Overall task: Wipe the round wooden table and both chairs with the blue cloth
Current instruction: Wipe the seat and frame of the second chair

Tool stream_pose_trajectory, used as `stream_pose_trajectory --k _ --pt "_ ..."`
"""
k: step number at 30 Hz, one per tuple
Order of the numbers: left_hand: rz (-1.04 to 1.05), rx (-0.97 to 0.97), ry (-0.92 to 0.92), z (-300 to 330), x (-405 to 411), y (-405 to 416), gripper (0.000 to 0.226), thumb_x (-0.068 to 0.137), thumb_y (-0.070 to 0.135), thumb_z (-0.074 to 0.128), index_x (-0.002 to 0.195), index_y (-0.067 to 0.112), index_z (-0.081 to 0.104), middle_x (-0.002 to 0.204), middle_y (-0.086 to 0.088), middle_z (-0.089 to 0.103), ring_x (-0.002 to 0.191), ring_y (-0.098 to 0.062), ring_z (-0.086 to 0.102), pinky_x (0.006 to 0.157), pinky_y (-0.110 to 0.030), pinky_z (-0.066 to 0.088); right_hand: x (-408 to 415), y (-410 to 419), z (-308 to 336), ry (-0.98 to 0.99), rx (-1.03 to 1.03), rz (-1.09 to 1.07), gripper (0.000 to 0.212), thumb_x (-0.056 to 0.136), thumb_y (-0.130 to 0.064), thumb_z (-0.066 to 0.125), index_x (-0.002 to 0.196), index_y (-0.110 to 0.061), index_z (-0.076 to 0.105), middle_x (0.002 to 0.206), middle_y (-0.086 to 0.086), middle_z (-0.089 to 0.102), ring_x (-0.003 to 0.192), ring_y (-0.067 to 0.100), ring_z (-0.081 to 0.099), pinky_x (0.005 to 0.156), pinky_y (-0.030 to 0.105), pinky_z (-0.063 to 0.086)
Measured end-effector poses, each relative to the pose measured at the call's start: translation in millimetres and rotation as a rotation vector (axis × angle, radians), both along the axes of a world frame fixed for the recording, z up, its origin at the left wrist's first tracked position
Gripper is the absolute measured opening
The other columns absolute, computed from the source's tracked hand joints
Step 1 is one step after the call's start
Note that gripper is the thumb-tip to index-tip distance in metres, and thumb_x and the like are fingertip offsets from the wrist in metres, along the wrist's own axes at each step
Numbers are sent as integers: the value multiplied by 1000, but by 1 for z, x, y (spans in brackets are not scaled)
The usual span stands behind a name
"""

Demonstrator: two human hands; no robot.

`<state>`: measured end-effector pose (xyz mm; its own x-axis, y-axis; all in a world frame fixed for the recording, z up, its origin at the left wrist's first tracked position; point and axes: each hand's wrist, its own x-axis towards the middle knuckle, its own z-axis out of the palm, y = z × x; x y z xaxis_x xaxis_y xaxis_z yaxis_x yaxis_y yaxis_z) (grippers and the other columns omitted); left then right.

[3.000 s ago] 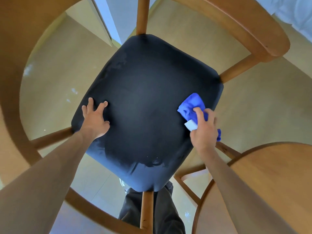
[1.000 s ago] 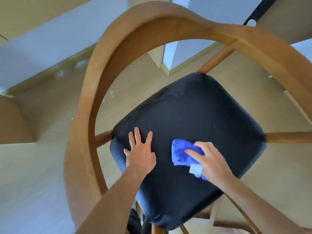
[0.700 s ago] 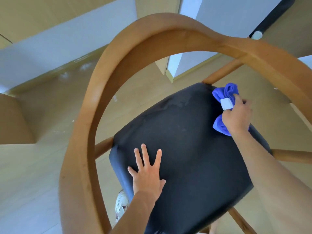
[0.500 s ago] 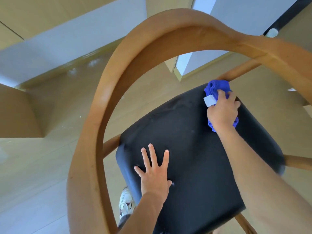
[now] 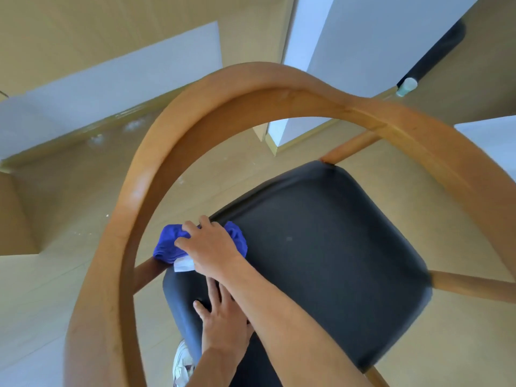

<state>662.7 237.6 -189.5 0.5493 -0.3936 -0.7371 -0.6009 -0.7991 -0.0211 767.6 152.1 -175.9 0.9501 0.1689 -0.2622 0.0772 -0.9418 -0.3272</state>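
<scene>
A right hand [image 5: 212, 247] grips the crumpled blue cloth [image 5: 170, 243] at the black padded chair seat's [image 5: 321, 255] nine-o'clock edge, just inside the curved wooden armrest [image 5: 120, 233], while the left hand [image 5: 223, 317] lies flat, fingers straight, at six o'clock.

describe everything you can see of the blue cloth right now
The blue cloth is a bunched, soft-looking bright blue rag with a white tag at its near edge. It lies crumpled at the left corner of the chair's black seat, spilling slightly past the edge. The right hand covers its middle, fingers curled over it, arm crossing above the left hand.
</scene>
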Motion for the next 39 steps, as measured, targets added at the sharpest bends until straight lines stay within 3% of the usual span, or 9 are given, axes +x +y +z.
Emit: stream_pose_trajectory --k 2,8,16,22,24,29,33,35,39 --pt "25 5 -18 0 1 1 84 95 45 37 145 16 -24 154 -18 -23 133 -39 -36 108 -61 25 4 -8 -2 -30 -11 -2 33 84 -10 61 115 -20 60 128 5 48 105 31 44 77 35 39" --pt "0 -35 -18 4 3 1 110 84 61 51 122 34 -48 134 -17 -54 137 -41 -32 108 -58 26 -4 -95 -7 -55 -116 -259 39 81 -8 57 118 -20 58 127 4 48 102 32 44 74 37 36" --pt "-13 -72 -45 4 3 3 109 84 64 50 124 35 -47 138 -17 -50 137 -43 -28 108 -56 28 -105 -230 3 -33 -280 -746 63 75 6 56 132 -21 54 139 6 45 106 36 45 84 45 43" --pt "-30 -74 -62 3 3 3 107 87 61 49 123 34 -48 137 -20 -51 137 -45 -27 107 -56 28 -142 -231 -1 -59 -159 -1232 60 80 9 51 135 -17 51 138 9 44 105 39 48 82 41 42" --pt "-38 -76 -65 4 3 2 106 87 60 50 125 34 -45 143 -21 -43 137 -46 -26 107 -57 28 -139 -214 0 -26 -122 -1277 57 81 5 52 134 -18 51 137 10 42 108 40 47 82 41 42" --pt "-38 -101 -81 4 0 3 103 86 60 51 138 34 -33 146 -20 -38 139 -44 -24 106 -56 31 -119 -122 2 20 -64 -1204 56 80 -3 55 131 -26 50 141 3 36 107 31 43 69 33 36" --pt "-23 -141 -91 6 0 6 99 83 64 53 147 36 -17 151 -15 -32 141 -39 -21 107 -53 32 -107 -50 -1 23 51 -836 60 78 1 55 132 -23 48 144 3 35 103 29 42 70 33 39" --pt "-12 -160 -91 6 0 7 97 81 65 54 149 37 -9 153 -13 -27 142 -36 -19 107 -52 32 -111 -51 2 28 74 -657 57 77 1 59 130 -21 51 142 5 39 101 32 42 76 37 43" --pt "10 -204 -97 5 2 8 97 78 66 57 149 39 -2 153 -11 -24 142 -35 -17 105 -52 35 -139 -75 6 103 4 -384 63 65 -6 73 123 -19 54 135 4 42 95 31 41 70 34 36"
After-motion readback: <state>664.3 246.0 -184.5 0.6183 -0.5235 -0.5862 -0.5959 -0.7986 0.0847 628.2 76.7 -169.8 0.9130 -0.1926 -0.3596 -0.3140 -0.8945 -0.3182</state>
